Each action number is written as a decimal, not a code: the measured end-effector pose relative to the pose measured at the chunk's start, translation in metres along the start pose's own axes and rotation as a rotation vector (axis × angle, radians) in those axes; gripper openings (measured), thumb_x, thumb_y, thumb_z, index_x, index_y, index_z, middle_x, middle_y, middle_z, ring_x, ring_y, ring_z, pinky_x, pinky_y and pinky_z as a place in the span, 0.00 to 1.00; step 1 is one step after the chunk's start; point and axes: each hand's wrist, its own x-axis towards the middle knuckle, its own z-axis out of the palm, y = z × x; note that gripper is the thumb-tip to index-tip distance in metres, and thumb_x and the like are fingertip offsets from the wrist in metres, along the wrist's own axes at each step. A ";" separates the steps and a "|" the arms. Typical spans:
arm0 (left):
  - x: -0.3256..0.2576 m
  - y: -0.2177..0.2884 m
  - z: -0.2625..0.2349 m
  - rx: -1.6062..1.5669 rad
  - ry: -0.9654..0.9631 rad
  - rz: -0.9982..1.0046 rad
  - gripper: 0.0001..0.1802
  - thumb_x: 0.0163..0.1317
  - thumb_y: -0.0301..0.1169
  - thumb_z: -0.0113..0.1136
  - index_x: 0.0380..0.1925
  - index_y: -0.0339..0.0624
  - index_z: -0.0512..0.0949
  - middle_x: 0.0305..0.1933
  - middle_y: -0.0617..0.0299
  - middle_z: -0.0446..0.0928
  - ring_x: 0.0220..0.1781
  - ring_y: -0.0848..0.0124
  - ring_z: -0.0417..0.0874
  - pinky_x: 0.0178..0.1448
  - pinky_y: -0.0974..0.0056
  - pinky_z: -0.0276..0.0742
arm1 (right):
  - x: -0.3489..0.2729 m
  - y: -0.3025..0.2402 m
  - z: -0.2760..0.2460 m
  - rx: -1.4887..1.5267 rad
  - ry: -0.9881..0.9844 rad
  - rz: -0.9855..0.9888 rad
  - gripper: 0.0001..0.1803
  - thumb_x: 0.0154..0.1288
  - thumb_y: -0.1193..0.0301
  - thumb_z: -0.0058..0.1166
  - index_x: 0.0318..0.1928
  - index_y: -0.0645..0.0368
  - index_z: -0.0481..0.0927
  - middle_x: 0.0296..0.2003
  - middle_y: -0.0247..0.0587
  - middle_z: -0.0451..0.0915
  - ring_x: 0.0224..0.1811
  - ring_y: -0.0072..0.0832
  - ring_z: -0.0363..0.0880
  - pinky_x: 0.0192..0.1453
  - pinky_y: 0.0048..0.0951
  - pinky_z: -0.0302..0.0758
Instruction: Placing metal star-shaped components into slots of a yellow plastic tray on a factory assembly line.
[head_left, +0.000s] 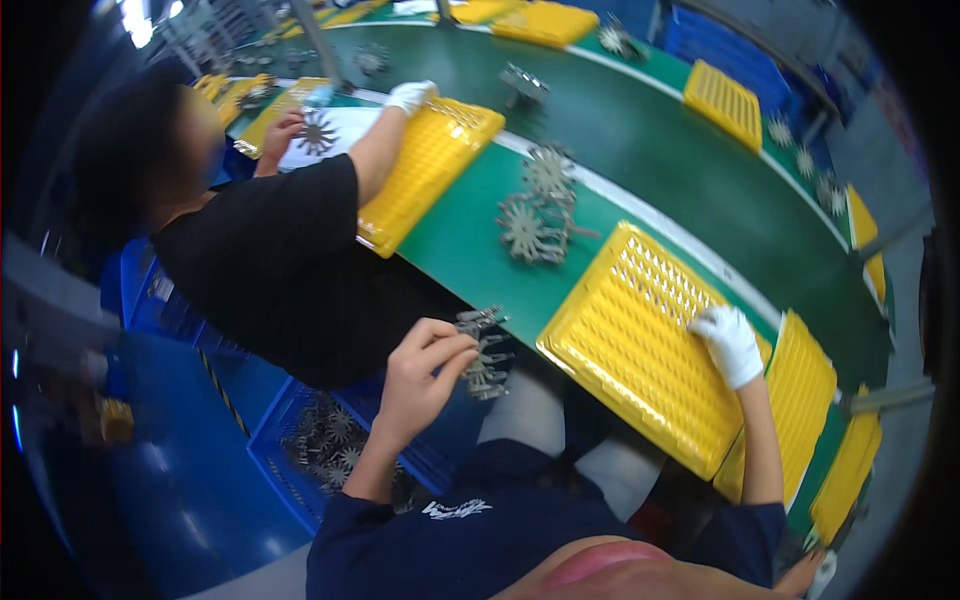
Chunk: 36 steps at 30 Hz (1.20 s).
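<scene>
My bare left hand [425, 375] is closed in a pinch on a spoked metal part [487, 368], held past the green table's near edge. The part looks like a hub with many thin arms. Over on the right, my white-gloved right hand [728, 345] rests at the upper right of a yellow tray [615, 350]. Its fingers are bent together against the tray; whatever they hold is hidden. Rows of small moulded pockets cover the tray, and shiny small pieces [650, 270] seem to lie in its far rows.
More spoked metal parts [535, 225] lie on the green table [450, 245] left of the tray. A co-worker in black [260, 235] works at another yellow tray [430, 160]. Below left stands a blue crate [275, 450] of metal parts. A green conveyor [640, 150] runs behind.
</scene>
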 end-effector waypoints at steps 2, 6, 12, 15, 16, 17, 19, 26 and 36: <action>-0.004 0.003 -0.003 -0.021 -0.014 -0.005 0.06 0.60 0.23 0.68 0.37 0.34 0.85 0.38 0.55 0.81 0.38 0.62 0.84 0.42 0.63 0.79 | 0.002 -0.005 -0.007 -0.023 -0.009 -0.012 0.10 0.55 0.76 0.61 0.38 0.48 0.85 0.39 0.36 0.82 0.43 0.38 0.81 0.48 0.38 0.75; -0.006 0.009 -0.004 -0.033 0.009 -0.021 0.06 0.61 0.23 0.66 0.38 0.33 0.84 0.39 0.53 0.82 0.39 0.60 0.85 0.43 0.61 0.80 | 0.005 -0.009 -0.009 -0.016 0.119 -0.033 0.10 0.53 0.77 0.62 0.37 0.49 0.82 0.38 0.34 0.81 0.42 0.37 0.80 0.48 0.37 0.74; 0.007 0.011 -0.015 -0.101 0.014 0.013 0.05 0.64 0.20 0.62 0.39 0.32 0.80 0.38 0.51 0.79 0.38 0.58 0.83 0.44 0.61 0.78 | 0.029 -0.045 -0.024 0.428 0.268 0.277 0.05 0.63 0.82 0.61 0.39 0.63 0.81 0.35 0.47 0.82 0.38 0.40 0.84 0.46 0.34 0.79; 0.010 0.016 -0.020 -0.084 0.031 0.000 0.04 0.63 0.18 0.61 0.38 0.31 0.81 0.37 0.53 0.81 0.38 0.65 0.84 0.43 0.66 0.78 | 0.066 -0.109 -0.058 0.485 0.269 0.329 0.04 0.65 0.78 0.62 0.39 0.64 0.82 0.32 0.45 0.82 0.33 0.33 0.82 0.43 0.31 0.78; 0.008 0.020 -0.020 -0.085 0.048 0.007 0.04 0.64 0.18 0.61 0.38 0.31 0.82 0.37 0.54 0.81 0.38 0.66 0.83 0.43 0.66 0.77 | 0.073 -0.128 -0.060 0.510 0.329 0.286 0.04 0.64 0.79 0.62 0.39 0.63 0.82 0.32 0.44 0.82 0.32 0.31 0.82 0.41 0.29 0.78; 0.007 0.024 -0.021 -0.083 0.049 0.006 0.05 0.64 0.18 0.61 0.39 0.31 0.82 0.37 0.54 0.81 0.37 0.67 0.83 0.42 0.67 0.77 | 0.082 -0.152 -0.069 0.619 0.342 0.311 0.05 0.62 0.80 0.62 0.38 0.63 0.82 0.32 0.43 0.82 0.31 0.30 0.82 0.40 0.27 0.78; 0.011 0.020 -0.012 -0.101 0.017 -0.011 0.05 0.65 0.18 0.61 0.40 0.30 0.81 0.37 0.52 0.79 0.37 0.63 0.83 0.42 0.64 0.78 | 0.099 -0.184 -0.074 0.727 0.356 0.285 0.05 0.60 0.81 0.62 0.37 0.62 0.83 0.31 0.42 0.83 0.31 0.29 0.82 0.39 0.27 0.78; 0.009 0.028 -0.011 -0.065 -0.033 0.044 0.06 0.65 0.19 0.61 0.41 0.31 0.81 0.37 0.52 0.80 0.37 0.62 0.84 0.43 0.64 0.79 | 0.135 -0.235 -0.064 0.866 0.314 0.159 0.05 0.63 0.78 0.63 0.39 0.63 0.84 0.32 0.42 0.82 0.33 0.30 0.82 0.41 0.27 0.77; 0.012 0.030 -0.012 0.024 0.032 0.118 0.06 0.58 0.19 0.68 0.36 0.32 0.83 0.33 0.53 0.83 0.33 0.62 0.85 0.38 0.64 0.79 | 0.147 -0.229 -0.063 0.796 0.327 0.020 0.07 0.61 0.78 0.64 0.41 0.59 0.84 0.33 0.45 0.82 0.36 0.41 0.83 0.42 0.33 0.78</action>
